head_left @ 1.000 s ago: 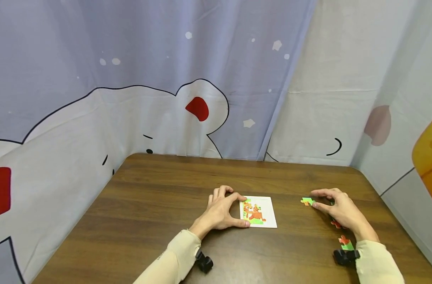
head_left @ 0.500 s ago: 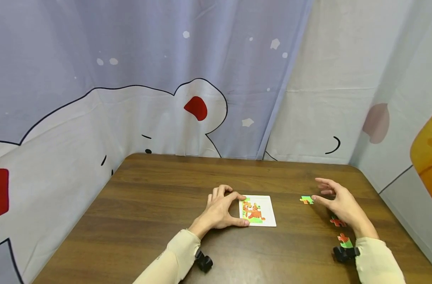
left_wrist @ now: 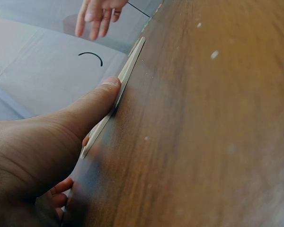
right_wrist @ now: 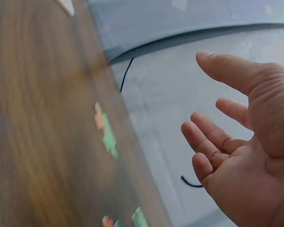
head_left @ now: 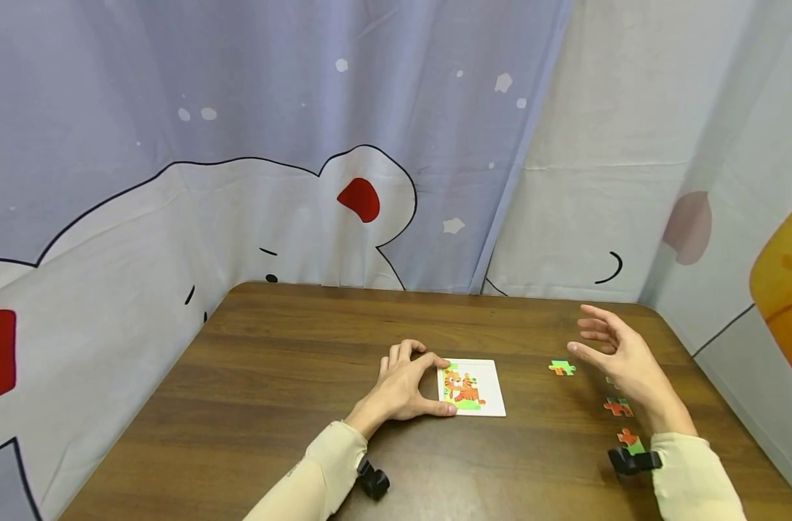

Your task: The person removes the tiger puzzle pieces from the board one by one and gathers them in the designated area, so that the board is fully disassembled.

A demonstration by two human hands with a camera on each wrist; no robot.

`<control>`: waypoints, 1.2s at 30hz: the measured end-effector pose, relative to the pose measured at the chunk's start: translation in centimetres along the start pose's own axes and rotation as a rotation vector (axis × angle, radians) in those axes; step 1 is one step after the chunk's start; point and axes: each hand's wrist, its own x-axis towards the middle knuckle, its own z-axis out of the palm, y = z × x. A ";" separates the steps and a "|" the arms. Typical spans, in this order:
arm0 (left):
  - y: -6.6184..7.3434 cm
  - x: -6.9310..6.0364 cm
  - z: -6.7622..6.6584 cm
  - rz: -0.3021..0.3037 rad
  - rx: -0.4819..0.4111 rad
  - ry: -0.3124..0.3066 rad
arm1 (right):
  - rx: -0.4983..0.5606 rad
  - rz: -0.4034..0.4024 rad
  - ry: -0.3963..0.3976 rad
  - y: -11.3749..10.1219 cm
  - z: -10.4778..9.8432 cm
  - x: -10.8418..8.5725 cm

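Note:
A white square puzzle board (head_left: 493, 391) lies on the table, its left part filled with an orange tiger on green. My left hand (head_left: 398, 387) holds the board at its left side, index finger at the far corner and thumb at the near one. In the left wrist view the thumb (left_wrist: 97, 104) presses on the board's edge. My right hand (head_left: 623, 358) hovers above the table at the right, fingers spread and loosely bent, holding nothing. A green and orange puzzle piece (head_left: 562, 367) lies just left of it.
A red and green puzzle piece (head_left: 619, 407) and another one (head_left: 630, 440) lie below the right hand, near the wrist camera (head_left: 633, 461). A further piece is mostly hidden under the hand. Behind the wooden table (head_left: 304, 325) hangs a printed curtain (head_left: 272, 202).
My right hand has let go of the green and orange piece and lifted up and away, its fingers opening. The left hand keeps its place on the board.

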 end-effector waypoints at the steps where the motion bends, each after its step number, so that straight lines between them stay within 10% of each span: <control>1: 0.0 0.0 0.0 0.001 0.001 0.001 | 0.014 -0.011 0.007 -0.3 0.0 0.0; 18: -0.1 0.0 0.2 0.007 0.000 0.008 | 0.202 -0.091 -0.024 -5.2 1.9 0.4; 36: 0.0 0.0 0.0 0.001 -0.012 -0.002 | 0.331 -0.025 -0.185 -6.6 10.5 0.1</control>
